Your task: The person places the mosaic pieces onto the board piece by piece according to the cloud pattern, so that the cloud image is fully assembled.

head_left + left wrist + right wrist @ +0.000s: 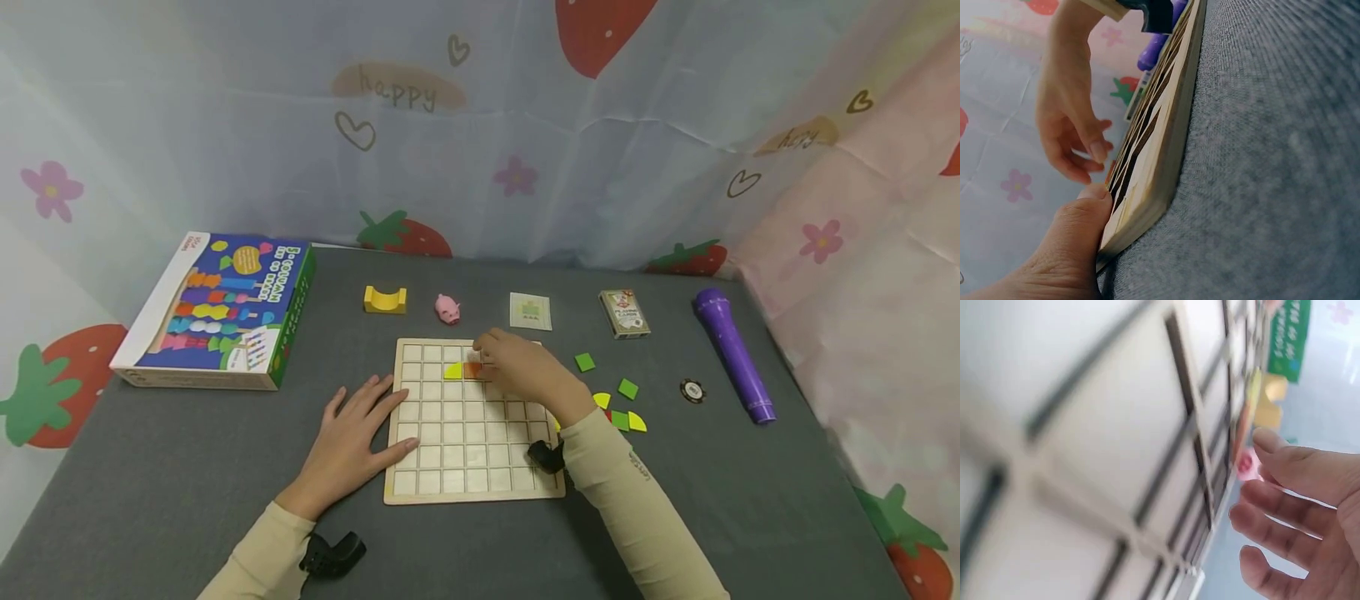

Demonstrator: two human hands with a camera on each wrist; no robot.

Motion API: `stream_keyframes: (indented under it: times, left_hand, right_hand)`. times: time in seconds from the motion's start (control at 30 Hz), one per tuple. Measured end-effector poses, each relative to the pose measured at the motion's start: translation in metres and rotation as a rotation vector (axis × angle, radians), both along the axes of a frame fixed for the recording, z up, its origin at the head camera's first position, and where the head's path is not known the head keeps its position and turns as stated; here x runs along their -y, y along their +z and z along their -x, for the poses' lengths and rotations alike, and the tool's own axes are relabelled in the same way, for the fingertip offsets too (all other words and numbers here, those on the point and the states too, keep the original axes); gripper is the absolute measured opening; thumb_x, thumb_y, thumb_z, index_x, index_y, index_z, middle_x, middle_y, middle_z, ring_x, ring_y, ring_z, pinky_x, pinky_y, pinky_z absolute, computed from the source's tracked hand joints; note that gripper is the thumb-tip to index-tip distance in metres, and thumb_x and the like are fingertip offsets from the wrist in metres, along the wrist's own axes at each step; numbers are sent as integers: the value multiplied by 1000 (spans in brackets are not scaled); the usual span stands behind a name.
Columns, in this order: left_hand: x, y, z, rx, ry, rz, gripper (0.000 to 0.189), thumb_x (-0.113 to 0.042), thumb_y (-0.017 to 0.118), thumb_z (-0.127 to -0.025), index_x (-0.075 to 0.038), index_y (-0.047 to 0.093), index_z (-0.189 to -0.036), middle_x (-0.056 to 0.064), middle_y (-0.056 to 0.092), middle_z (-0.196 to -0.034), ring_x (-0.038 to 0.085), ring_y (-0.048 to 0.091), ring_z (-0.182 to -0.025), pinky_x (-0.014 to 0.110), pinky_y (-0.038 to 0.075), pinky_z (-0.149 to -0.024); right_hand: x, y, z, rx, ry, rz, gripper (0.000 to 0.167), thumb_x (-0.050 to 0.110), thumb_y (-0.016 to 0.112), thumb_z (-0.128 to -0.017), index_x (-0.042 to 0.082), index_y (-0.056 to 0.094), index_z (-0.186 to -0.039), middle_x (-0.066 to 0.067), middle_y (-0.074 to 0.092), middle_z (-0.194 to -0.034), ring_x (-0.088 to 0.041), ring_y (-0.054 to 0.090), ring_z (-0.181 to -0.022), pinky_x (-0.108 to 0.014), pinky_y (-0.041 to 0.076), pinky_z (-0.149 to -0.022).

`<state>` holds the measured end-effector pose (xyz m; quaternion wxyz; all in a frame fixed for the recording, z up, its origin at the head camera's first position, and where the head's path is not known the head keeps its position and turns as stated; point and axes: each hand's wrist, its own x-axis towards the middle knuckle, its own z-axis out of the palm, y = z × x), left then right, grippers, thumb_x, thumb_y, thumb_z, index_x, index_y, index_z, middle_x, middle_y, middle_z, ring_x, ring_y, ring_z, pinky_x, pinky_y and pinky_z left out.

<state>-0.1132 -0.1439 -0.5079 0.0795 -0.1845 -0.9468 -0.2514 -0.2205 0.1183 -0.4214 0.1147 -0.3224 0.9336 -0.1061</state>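
A wooden grid board (442,458) lies on the grey table, with a yellow round-edged piece (453,372) and an orange piece (471,371) side by side in an upper row. My left hand (348,442) rests at the board's left edge, fingers spread, thumb on the rim; the left wrist view shows that thumb (1075,228) close up. Above the board's upper part is my right hand (525,371), beside the orange piece. In the right wrist view its fingers (1285,509) are loosely bent and apart from the thumb, with nothing visible between them.
Right of the board lie green squares (628,388) and yellow pieces (637,422), partly behind the right forearm. Behind stand a yellow block (385,301), pink pig (447,309), picture card (530,312) and card box (624,314). A game box (217,312), round chip (692,391) and purple flashlight (735,354) flank them.
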Motion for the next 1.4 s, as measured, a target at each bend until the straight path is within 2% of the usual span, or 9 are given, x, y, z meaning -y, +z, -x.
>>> stream_keyframes:
  times: [0.1, 0.33, 0.5, 0.63, 0.73, 0.83, 1.03, 1.2, 1.4]
  left_hand:
    - [0, 1, 0, 0, 0, -9, 73, -56, 65, -83, -17, 47, -142, 10, 37, -151, 30, 28, -142, 62, 12, -111]
    - [1, 3, 0, -5, 3, -7, 73, -55, 66, -83, -16, 48, -142, 11, 38, -151, 31, 29, -142, 62, 12, -111]
    - [2, 3, 0, -6, 3, -9, 73, -55, 66, -83, -16, 48, -142, 11, 38, -151, 31, 29, -142, 62, 12, -111]
    - [2, 3, 0, -15, 2, -5, 73, -56, 66, -83, -17, 48, -142, 11, 38, -151, 31, 29, -142, 62, 13, -110]
    - [3, 2, 0, -28, 3, 1, 72, -56, 66, -83, -17, 48, -141, 10, 38, -151, 31, 30, -141, 62, 13, -110]
    - [4, 2, 1, -36, 4, 8, 72, -56, 66, -83, -18, 48, -141, 10, 38, -150, 30, 30, -141, 62, 14, -110]
    - [4, 2, 1, -25, 7, 13, 73, -57, 65, -83, -18, 48, -142, 10, 38, -151, 30, 30, -142, 62, 14, -110]
    - [2, 2, 0, -12, -4, 5, 72, -57, 65, -84, -17, 48, -142, 10, 38, -151, 30, 29, -142, 63, 13, -110]
    - [0, 1, 0, -6, -7, 1, 72, -57, 64, -84, -18, 48, -142, 10, 38, -151, 30, 28, -142, 63, 13, -110]
  right_hand:
    - [-18, 8, 3, 18, -45, 29, 40, 21, 62, -94, 9, 54, -131, -6, 57, -125, -20, 61, -105, -37, 51, -87]
    - [-73, 26, 7, 46, -162, -5, 37, 18, 60, -96, 5, 54, -130, -13, 54, -128, -28, 59, -109, -41, 50, -89]
    - [-113, 32, 5, 77, -217, -25, 28, 11, 59, -95, 1, 58, -122, -16, 57, -120, -31, 60, -105, -45, 51, -86]
    - [-133, 29, 0, 143, -211, -60, 26, 4, 61, -91, -2, 61, -116, -17, 62, -113, -33, 60, -104, -48, 50, -88]
    - [-140, 23, -5, 177, -179, -71, 29, 4, 66, -87, -2, 62, -115, -16, 64, -110, -32, 59, -103, -49, 49, -89]
    - [-141, 15, -10, 190, -143, -59, 29, 5, 70, -84, -1, 63, -112, -12, 64, -104, -27, 59, -96, -46, 49, -84]
    - [-141, 5, -12, 173, -146, -19, 22, 3, 69, -84, 1, 63, -105, -8, 60, -92, -21, 52, -82, -39, 47, -74]
    - [-143, -1, -14, 135, -183, -25, 21, 8, 66, -89, 2, 63, -108, -9, 60, -97, -22, 56, -87, -41, 48, -77]
    - [-142, -1, -17, 157, -235, -45, 26, 12, 66, -90, 2, 62, -113, -13, 59, -108, -27, 58, -97, -46, 49, -84]
